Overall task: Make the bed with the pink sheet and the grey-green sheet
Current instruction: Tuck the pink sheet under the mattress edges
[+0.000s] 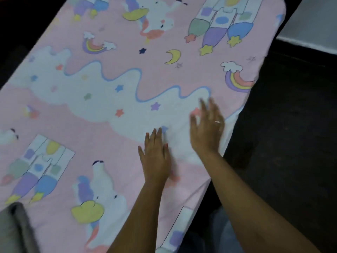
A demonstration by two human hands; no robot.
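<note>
Smoothing pink sheet (127,52): left hand (156,157) flat on it, fingers straight and together, right hand (207,128) blurred with fingers spread; best press palms flat and sweep beyond fingertips toward the sheet's edge; grey-green sheet (16,230) bunched well left of fingers.

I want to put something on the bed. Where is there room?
Most of the pink sheet is bare: everything left of the left hand and beyond both hands to the far end. Busy spots: by the right edge, around the right hand, and the near left corner, where the grey-green sheet sits.
</note>
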